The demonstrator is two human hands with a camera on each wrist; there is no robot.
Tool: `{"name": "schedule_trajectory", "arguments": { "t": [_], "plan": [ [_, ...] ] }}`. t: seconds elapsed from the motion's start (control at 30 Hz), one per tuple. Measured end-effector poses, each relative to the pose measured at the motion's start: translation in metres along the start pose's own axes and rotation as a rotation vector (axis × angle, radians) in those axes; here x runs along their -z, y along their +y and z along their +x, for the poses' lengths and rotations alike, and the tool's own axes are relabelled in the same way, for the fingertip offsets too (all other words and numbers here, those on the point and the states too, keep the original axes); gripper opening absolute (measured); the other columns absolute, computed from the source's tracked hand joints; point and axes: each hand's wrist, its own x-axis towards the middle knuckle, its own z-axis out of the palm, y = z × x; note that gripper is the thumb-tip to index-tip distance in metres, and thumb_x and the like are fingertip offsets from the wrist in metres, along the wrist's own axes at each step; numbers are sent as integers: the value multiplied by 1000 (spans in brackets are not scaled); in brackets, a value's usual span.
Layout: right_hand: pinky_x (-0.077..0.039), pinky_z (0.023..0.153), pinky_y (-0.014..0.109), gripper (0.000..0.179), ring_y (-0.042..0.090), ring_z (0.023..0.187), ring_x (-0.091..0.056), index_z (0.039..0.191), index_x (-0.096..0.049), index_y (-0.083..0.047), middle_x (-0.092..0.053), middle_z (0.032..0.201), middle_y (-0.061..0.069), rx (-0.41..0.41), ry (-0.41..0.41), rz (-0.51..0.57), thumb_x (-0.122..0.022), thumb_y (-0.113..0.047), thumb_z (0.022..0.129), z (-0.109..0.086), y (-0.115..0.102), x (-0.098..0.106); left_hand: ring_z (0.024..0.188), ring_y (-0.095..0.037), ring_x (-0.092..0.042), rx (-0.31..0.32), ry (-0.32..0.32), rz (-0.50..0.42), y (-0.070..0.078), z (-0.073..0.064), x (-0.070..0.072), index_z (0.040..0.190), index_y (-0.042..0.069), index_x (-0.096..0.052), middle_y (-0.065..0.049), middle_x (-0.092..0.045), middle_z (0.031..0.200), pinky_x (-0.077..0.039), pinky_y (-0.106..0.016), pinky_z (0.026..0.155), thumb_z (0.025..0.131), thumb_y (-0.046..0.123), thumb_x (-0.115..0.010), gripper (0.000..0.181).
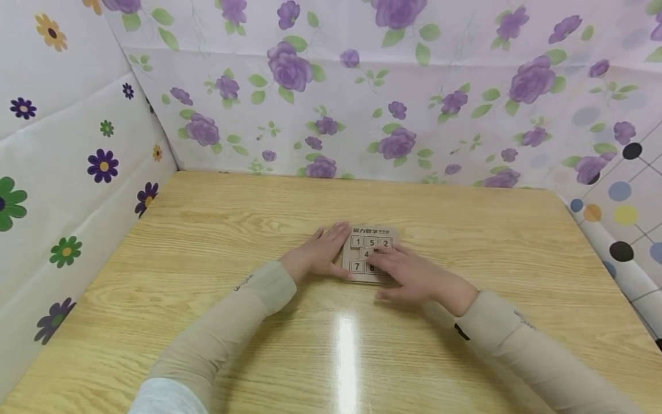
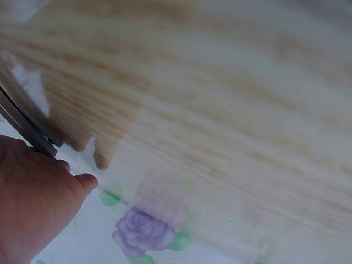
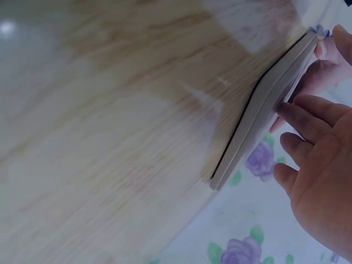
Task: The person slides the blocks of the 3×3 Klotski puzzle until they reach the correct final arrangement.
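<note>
A flat sliding number puzzle (image 1: 345,273) lies on the table, with a line of printed characters across its top. Its top row shows tiles 1 (image 1: 358,242), 5 and 2; tile 4 (image 1: 365,253) sits in the middle row, and 7 and 8 are below. My left hand (image 1: 319,253) rests along the puzzle's left edge, thumb near the lower corner and fingers extended toward the upper one. Over the right part of the board reaches my right hand (image 1: 414,275), fingertips at the tiles beside 4, hiding several of them. The right wrist view shows these fingers (image 3: 308,124) extended over the puzzle's face.
The wooden table (image 1: 248,213) stretches around the puzzle on all sides. A cloth with purple flowers (image 1: 289,69) hangs behind it, with patterned sheets at the left (image 1: 46,144) and right (image 1: 626,190). A bright light reflection crosses the tabletop in front.
</note>
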Motion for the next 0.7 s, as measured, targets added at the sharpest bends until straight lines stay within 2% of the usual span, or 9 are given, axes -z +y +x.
{"name": "schedule_trajectory", "arguments": {
  "t": [0.4, 0.7],
  "plan": [
    [-16, 117, 55, 72, 34, 143, -25, 144, -37, -2, -38, 150, 15, 17, -27, 14, -61, -42, 89, 13, -4, -4, 148, -22, 5, -2, 6, 13, 0, 1, -1, 153, 7, 2, -10, 5, 161, -3, -47, 120, 78, 65, -63, 115],
    [-17, 116, 56, 70, 38, 140, -28, 143, -41, -3, -41, 148, 13, 6, 38, 53, -65, -39, 87, 4, 7, -2, 148, -23, 5, -5, 0, 20, 0, 0, 1, 153, 7, 3, -10, 7, 160, -2, -47, 120, 78, 65, -63, 116]
  ]
}}
